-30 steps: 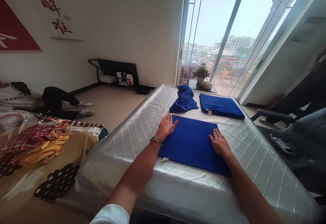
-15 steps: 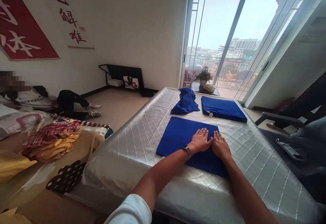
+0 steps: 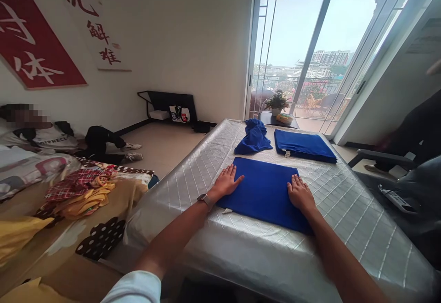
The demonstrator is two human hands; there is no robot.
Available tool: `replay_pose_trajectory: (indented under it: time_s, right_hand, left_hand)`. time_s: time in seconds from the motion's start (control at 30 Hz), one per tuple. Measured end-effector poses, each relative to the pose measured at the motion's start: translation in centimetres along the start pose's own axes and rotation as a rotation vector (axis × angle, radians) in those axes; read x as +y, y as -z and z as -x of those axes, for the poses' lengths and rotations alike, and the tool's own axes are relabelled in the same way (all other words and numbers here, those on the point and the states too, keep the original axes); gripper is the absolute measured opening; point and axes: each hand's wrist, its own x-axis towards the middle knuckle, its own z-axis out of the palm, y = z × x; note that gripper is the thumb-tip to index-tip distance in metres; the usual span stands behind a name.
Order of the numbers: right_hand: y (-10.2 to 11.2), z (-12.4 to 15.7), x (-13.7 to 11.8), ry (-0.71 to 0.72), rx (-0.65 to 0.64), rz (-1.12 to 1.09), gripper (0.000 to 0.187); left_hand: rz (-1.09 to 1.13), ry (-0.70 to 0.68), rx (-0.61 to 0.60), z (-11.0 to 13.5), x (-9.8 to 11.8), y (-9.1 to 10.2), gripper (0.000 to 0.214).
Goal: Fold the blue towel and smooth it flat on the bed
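Note:
A folded blue cloth [image 3: 263,192] lies flat on the silvery quilted mattress [image 3: 179,188], a small white tag showing at its near left edge. My left hand [image 3: 226,183] rests on the cloth's left edge with fingers stretched out and the thumb apart. On the right edge lies my right hand [image 3: 301,192], palm down and flat. Beyond them sit a stack of folded blue cloth [image 3: 305,145], also tagged, and a crumpled blue cloth [image 3: 254,137].
To the left is a low bed [image 3: 62,243] with a red plaid cloth [image 3: 81,181] and yellow cloths; a person [image 3: 48,137] reclines behind it. A black chair [image 3: 396,174] with a remote-like white object stands right. Beyond the mattress are a potted plant [image 3: 276,102] and sliding glass doors.
My left hand has slid left, from the cloth's middle to its left edge. My right hand stays at the right edge. A person's dark-clothed figure now shows at the far right.

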Motion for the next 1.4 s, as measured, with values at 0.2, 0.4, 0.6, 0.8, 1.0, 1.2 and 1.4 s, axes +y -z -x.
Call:
replay_pose_trajectory:
  time_s: [0.2,0.4,0.6,0.8,1.0,1.2,1.4]
  right_hand:
    - [0.9,2.9,-0.2,0.061,0.064,0.069,0.064]
    - [-1.1,6.2,0.0,0.07,-0.013,-0.027,0.067]
    - [-1.5,6.6,0.1,0.12,0.023,0.003,0.063]
    - [-0.8,6.9,0.3,0.14,0.012,0.035,0.061]
    - [-1.1,6.6,0.1,0.105,0.004,0.006,0.065]
    - [-1.4,6.4,0.1,0.095,0.012,0.019,0.064]
    - [-0.3,7.3,-0.1,0.103,0.058,0.034,0.064]
  left_hand:
    - [0.011,0.007,0.026,0.2,0.6,-0.2,0.086]
    - [-0.063,-0.013,0.09,0.3,2.3,0.6,0.082]
    - [0.015,-0.419,0.038,0.7,13.6,-1.0,0.079]
    - [0.115,-0.516,-0.007,0.4,19.4,-3.4,0.076]
    - [0.106,-0.348,-0.066,1.7,9.7,-1.8,0.083]
    - [0.063,-0.134,-0.061,5.6,-0.2,0.6,0.086]
    - [0.106,-0.135,-0.013,7.2,-0.4,0.5,0.088]
